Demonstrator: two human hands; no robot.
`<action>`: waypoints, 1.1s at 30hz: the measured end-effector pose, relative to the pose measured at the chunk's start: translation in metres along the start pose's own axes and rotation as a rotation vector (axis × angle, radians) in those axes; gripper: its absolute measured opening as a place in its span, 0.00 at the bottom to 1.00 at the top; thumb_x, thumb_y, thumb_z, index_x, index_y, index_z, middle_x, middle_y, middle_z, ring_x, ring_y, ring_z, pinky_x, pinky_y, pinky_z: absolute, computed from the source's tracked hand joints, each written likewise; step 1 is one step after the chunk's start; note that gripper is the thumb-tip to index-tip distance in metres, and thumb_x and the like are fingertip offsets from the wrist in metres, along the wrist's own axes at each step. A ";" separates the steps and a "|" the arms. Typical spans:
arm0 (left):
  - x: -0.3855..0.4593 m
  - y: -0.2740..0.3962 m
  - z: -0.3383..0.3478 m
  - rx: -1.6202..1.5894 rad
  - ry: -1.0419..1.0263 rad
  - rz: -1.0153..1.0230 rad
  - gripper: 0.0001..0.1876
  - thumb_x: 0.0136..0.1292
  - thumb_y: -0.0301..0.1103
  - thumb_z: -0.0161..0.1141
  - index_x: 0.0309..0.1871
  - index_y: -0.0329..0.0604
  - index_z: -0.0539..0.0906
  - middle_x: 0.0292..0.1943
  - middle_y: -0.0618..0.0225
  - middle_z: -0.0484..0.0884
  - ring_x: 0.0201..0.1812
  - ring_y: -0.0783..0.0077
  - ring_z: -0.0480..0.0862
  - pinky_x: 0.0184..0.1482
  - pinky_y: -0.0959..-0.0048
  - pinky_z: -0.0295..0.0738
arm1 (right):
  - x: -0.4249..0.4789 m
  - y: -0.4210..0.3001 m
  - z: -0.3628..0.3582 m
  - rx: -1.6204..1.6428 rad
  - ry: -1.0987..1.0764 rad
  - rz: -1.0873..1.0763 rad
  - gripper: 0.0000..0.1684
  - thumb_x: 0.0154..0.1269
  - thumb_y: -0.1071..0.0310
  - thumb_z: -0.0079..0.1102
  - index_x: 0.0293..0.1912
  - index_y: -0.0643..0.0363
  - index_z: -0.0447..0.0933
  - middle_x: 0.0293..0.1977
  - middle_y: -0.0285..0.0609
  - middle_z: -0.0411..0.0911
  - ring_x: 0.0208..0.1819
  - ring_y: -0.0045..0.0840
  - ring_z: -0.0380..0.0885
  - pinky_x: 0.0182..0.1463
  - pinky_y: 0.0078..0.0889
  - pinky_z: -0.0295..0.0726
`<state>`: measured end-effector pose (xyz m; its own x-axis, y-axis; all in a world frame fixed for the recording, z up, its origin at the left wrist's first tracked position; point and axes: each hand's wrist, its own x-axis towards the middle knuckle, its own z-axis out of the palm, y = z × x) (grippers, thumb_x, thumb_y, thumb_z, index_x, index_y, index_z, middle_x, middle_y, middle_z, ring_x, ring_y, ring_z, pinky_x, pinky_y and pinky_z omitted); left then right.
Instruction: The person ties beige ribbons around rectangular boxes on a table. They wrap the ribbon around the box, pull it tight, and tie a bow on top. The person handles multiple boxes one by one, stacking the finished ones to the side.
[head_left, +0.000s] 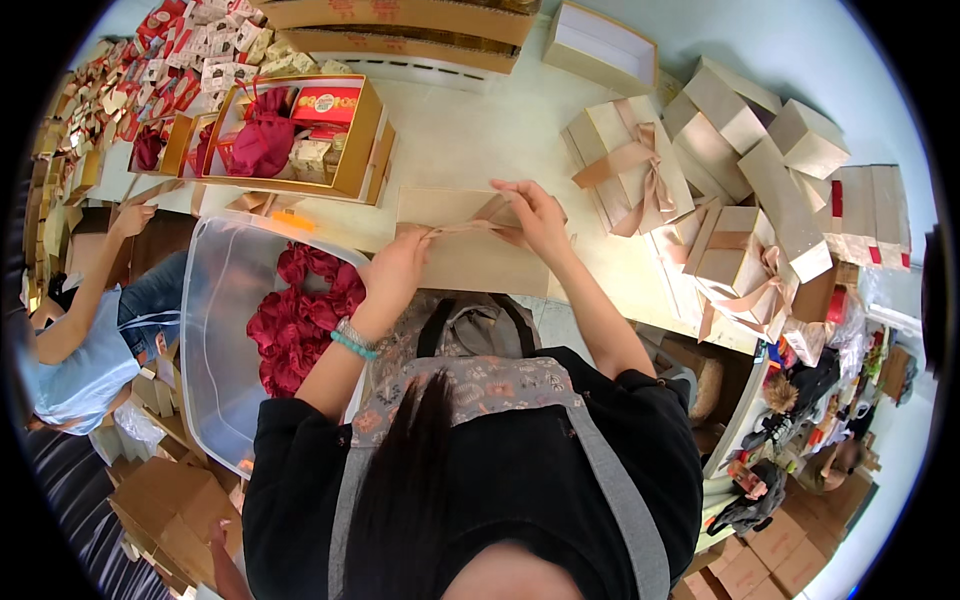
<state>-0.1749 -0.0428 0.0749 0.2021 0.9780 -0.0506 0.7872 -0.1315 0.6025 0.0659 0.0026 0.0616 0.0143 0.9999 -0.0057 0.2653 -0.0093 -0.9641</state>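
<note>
In front of me a beige gift box (472, 268) lies at the table's near edge. A tan satin ribbon (469, 226) crosses its top and is gathered near the middle. My left hand (396, 268) grips the ribbon at the left side of the box. On the right, my right hand (534, 217) pinches a ribbon end between thumb and fingers, just above the lid. The underside of the box is hidden.
A clear plastic tub (217, 337) with crimson satin pouches (304, 319) stands at my left. Beyond it sits an open filled gift box (367, 139). Ribbon-tied boxes (630, 161) are piled on the right. A co-worker's hand (133, 220) holds ribbon at far left.
</note>
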 end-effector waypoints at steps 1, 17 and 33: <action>0.006 -0.002 0.001 -0.164 -0.095 -0.074 0.13 0.63 0.43 0.57 0.37 0.42 0.83 0.32 0.56 0.82 0.38 0.54 0.82 0.42 0.61 0.76 | 0.000 -0.003 0.014 0.044 -0.007 0.005 0.05 0.62 0.72 0.53 0.36 0.59 0.77 0.33 0.40 0.79 0.38 0.26 0.78 0.40 0.33 0.76; -0.019 -0.037 -0.051 -0.984 -0.654 -0.846 0.23 0.70 0.49 0.51 0.30 0.37 0.78 0.18 0.70 0.76 0.20 0.81 0.75 0.20 0.81 0.66 | -0.023 -0.004 0.055 -0.696 -0.406 -0.442 0.20 0.51 0.50 0.62 0.29 0.58 0.73 0.23 0.50 0.78 0.26 0.43 0.79 0.31 0.42 0.77; -0.029 0.034 0.007 -0.752 -0.096 -0.282 0.13 0.66 0.40 0.58 0.42 0.39 0.79 0.28 0.59 0.80 0.28 0.66 0.79 0.32 0.70 0.73 | -0.026 0.018 0.055 -0.364 -0.141 -0.495 0.14 0.52 0.61 0.64 0.21 0.55 0.69 0.17 0.42 0.73 0.21 0.38 0.75 0.24 0.40 0.71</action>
<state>-0.1495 -0.0770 0.0912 0.1308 0.9356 -0.3281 0.2208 0.2951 0.9296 0.0171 -0.0232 0.0293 -0.3152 0.8783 0.3595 0.5193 0.4766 -0.7093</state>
